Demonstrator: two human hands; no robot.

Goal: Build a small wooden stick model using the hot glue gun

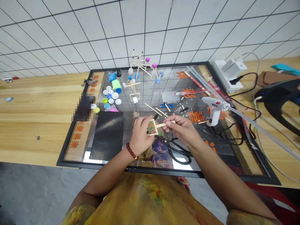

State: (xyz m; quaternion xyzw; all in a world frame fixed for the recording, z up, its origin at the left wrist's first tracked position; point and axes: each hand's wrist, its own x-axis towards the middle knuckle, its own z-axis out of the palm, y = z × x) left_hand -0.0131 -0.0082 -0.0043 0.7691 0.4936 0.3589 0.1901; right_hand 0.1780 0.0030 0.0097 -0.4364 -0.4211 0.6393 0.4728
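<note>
Between my hands, above the glass-topped panel, is a small wooden stick frame (156, 128): a squared end with thin sticks running out to the right. The curled fingers of my left hand (142, 133) grip its squared end; the fingertips are partly hidden. My right hand (181, 127) pinches the thin sticks between thumb and fingers. Black-handled scissors (180, 153) lie open just under my right hand. Several loose wooden sticks (153, 109) lie beyond my hands, near a blue tool (166, 106).
A white glue gun (214, 109) stands at the right, its cable trailing by a power strip (227, 75). Stick models with bottle-cap wheels (140, 67) stand at the back. Bottle caps (111, 95) and a black sheet (107, 136) lie left. Clear tubes (201, 79) lie back right.
</note>
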